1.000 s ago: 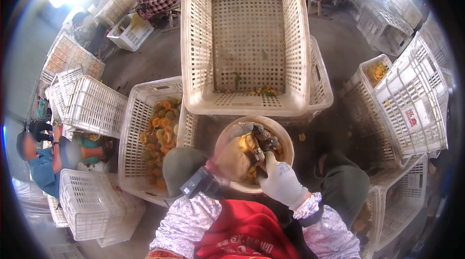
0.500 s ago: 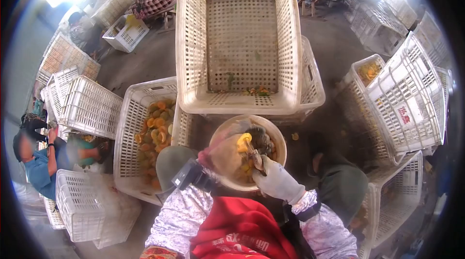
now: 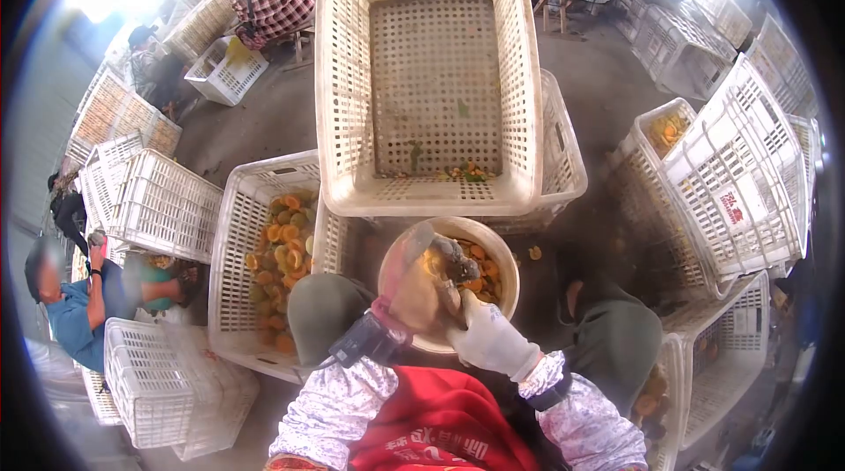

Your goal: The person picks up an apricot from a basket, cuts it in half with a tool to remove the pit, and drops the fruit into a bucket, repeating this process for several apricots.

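Observation:
Both my hands are over a pale round bucket (image 3: 508,267) between my knees; orange fruit halves (image 3: 480,277) lie inside it. My left hand (image 3: 415,290), in a glove with dark, soiled fingers, is curled above the bucket's left side, smeared by haze. A yellow-orange fruit piece (image 3: 432,261) shows at its fingers, partly hidden. My right hand (image 3: 493,336), in a whitish glove, is closed at the bucket's near rim. From its fingers a short brownish tool (image 3: 450,299) points towards my left hand; its tip is hidden.
A large white crate (image 3: 429,198) with plant scraps rests on another crate ahead. Left of me, a crate (image 3: 220,277) holds halved fruit (image 3: 283,246). More crates (image 3: 735,180) lean and stack at the right. A person in blue (image 3: 75,312) sits at the far left.
My right hand has shifted slightly left and down. The fruit piece at the tool's tip is now mostly covered by my left fingers, and more fruit in the bucket shows.

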Tool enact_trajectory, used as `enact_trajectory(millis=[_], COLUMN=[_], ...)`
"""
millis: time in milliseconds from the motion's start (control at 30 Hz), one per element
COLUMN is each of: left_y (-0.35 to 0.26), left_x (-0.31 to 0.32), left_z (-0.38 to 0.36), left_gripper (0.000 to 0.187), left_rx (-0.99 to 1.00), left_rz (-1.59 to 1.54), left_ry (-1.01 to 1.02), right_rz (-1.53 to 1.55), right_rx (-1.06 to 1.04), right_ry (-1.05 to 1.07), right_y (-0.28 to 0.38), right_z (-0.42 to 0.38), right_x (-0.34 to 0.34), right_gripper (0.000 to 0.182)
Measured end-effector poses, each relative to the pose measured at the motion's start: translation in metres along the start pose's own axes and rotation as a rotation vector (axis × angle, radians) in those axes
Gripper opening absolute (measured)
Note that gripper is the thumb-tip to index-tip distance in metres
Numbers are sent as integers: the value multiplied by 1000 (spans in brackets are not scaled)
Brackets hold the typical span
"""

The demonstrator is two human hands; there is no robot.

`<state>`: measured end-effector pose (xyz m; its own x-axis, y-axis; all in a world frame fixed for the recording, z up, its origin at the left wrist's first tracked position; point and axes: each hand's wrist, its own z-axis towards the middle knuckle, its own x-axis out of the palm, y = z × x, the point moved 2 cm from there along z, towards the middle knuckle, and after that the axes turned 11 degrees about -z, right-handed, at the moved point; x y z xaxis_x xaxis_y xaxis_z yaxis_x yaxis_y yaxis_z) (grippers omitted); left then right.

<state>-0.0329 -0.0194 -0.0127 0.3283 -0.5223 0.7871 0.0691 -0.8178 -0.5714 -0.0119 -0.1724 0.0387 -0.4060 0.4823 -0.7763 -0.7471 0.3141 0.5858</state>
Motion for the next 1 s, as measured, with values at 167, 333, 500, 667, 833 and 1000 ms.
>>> enact_trajectory(millis=[167, 333, 500, 667, 833, 1000], left_y=[-18, -14, -18, -25, -25, -32], left_x=[8, -17, 46, 39, 41, 46], left_z=[1, 1, -9, -15, -17, -15], left_gripper=[41, 42, 50, 38, 34, 49], left_rx=[-337, 406, 299, -162, -169, -38], left_rz=[-182, 843, 407, -29, -198, 260], left_ry=[220, 132, -77, -50, 60, -65], right_rz=[44, 378, 607, 525, 854, 796], right_rx=[45, 322, 428, 367, 556, 538], right_ry=[114, 200, 266, 359, 729, 765], right_y=[-17, -12, -4, -1, -1, -3], right_z=[-12, -2, 2, 2, 6, 5], right_x=[11, -2, 2, -8, -23, -20], right_gripper=[19, 15, 17, 16, 17, 18])
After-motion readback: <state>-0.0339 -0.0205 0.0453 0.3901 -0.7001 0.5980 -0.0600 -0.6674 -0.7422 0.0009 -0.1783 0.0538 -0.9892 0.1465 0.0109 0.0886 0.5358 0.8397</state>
